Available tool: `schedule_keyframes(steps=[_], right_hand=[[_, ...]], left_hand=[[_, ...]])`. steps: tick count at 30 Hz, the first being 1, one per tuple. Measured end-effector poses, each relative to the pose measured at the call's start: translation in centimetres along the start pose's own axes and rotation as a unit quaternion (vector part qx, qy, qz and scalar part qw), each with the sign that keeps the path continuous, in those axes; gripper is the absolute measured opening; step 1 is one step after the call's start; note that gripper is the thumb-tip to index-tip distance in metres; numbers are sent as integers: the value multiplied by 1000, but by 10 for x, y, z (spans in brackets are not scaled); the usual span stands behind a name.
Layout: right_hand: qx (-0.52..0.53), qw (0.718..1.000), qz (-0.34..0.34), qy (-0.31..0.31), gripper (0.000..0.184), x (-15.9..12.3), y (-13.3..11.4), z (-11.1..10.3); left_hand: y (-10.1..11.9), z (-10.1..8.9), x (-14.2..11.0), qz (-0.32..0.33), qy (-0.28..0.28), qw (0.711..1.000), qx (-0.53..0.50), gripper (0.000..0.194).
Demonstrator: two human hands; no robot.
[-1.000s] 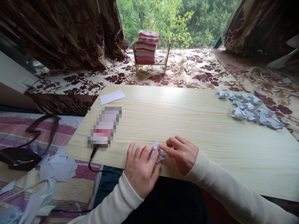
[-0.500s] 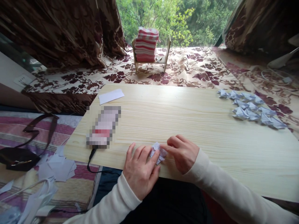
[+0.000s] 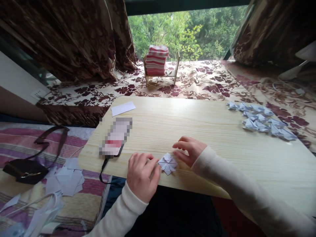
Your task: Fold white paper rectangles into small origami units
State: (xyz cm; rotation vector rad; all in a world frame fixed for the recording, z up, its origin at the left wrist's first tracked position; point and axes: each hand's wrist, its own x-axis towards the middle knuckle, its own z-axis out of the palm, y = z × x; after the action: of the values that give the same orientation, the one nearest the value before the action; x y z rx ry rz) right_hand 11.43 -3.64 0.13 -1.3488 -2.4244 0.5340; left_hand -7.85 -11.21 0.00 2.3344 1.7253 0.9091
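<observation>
A small folded paper piece [image 3: 168,163], with creased flaps meeting at its middle, lies flat on the wooden table [image 3: 197,115] near its front edge. My left hand [image 3: 143,176] rests just left of it, fingers bent and apart, the index fingertip at the paper's left corner; whether it touches cannot be made out. To the upper right of the paper hovers my right hand [image 3: 190,150], its thumb and fingers apart with nothing between them.
Several folded paper shapes [image 3: 261,120] stand at the table's right rear. A phone [image 3: 115,136] with a cable lies at left, near a white paper strip [image 3: 123,108]. Loose paper sheets [image 3: 65,179] and a dark bag [image 3: 26,169] are on the bed.
Both hands have drawn away from the folded paper, the left to the left and the right upward, uncovering it. The view has tilted up slightly.
</observation>
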Motion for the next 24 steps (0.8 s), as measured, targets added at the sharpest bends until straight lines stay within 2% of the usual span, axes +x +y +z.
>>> schedule_keyframes(steps=[3, 7, 9, 18, 24], right_hand=[[0, 998, 51, -47, 18, -2, -10, 7], [-2, 998, 56, -28, 16, -8, -18, 16], [-1, 998, 56, -21, 16, -14, -19, 18], [-6, 996, 92, 2, 19, -53, -19, 20], [-18, 996, 88, 20, 21, -68, -29, 31]], left_hand=[[0, 3, 15, -37, -27, 999, 19, 16], [7, 9, 29, -72, -118, 989, 57, 14], [12, 11, 29, -75, -141, 985, 66, 13], [35, 9, -1, -43, -141, 988, 53, 10], [39, 9, -16, -38, -117, 991, 50, 9]])
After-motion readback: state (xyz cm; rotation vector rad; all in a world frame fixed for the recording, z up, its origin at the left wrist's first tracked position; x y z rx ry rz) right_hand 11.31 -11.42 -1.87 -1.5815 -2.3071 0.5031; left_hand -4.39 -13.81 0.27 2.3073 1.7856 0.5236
